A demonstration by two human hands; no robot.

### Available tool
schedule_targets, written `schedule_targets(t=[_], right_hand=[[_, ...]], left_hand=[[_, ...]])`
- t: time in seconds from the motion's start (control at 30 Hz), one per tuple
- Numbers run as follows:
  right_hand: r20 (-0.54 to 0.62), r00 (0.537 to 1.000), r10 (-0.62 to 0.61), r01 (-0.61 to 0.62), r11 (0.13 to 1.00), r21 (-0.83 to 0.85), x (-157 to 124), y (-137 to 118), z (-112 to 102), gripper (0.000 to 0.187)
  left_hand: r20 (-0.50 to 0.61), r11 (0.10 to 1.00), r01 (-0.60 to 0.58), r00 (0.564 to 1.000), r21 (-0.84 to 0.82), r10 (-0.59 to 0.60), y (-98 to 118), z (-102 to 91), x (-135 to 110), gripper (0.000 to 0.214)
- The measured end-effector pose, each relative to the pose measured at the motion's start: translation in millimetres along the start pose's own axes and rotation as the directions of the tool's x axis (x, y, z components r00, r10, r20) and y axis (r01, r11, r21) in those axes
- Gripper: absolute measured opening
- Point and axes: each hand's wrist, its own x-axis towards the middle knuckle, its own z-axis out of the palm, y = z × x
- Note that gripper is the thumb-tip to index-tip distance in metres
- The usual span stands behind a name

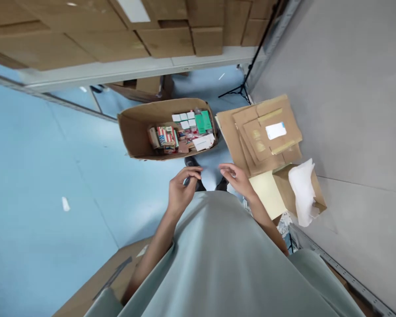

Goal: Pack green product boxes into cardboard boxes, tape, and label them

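Head view: the person looks straight down their own grey-green shirt (224, 259). Both hands are held close together in front of the waist, above the blue floor (53, 176).

The left hand (181, 190) is bent back at the wrist, with its fingers (192, 172) curled in towards the thumb as if pinching. A dark speck sits between them, but it could be a small held thing or just the dark shoe (192, 162) below, so I cannot tell whether this hand grips anything. The right hand (236, 177) is half open and loosely cupped, palm turned towards the left hand, with nothing in it. The two hands are near each other but not touching.

The nearest thing is an open carton (135, 127) on the floor at 12 o'clock from the hands. Its flaps are spread, and small packets (185, 132) are bunched at its 3 o'clock end. A stack of flattened cardboard (247, 127) lies at 2 o'clock. At 3 o'clock stands a smaller box (285, 187) with a white sheet (302, 189) spilling out.

In my judgement, anything pinched this lightly is best kept low and directly above the carton. The free right hand could then close in underneath as a catch, with the elbows tucked in as they are.
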Motion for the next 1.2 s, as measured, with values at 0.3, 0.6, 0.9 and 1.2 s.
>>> schedule_targets(t=[0.3, 0.6, 0.9, 1.2], right_hand=[[0.087, 0.993, 0.086, -0.077, 0.992, -0.1, 96, -41, 131, 0.049], [0.156, 0.969, 0.193, -0.171, 0.975, -0.142, 157, -50, 231, 0.044], [0.187, 0.94, 0.287, -0.196, 0.898, -0.395, 239, -26, 249, 0.027], [0.215, 0.941, 0.263, 0.051, 0.517, -0.855, 409, 43, 256, 0.04]], left_hand=[[-0.01, 0.98, 0.05, 0.999, -0.19, -0.053, -42, -121.1, 71, 0.022], [-0.003, 0.963, 0.153, 0.987, -0.223, -0.158, -114, -206.4, 123, 0.021], [-0.049, 0.945, 0.291, 0.952, -0.146, -0.301, -172, -202.7, 181, 0.024], [0.004, 0.952, 0.206, 0.977, 0.227, -0.213, -291, -172.5, 295, 0.035]])
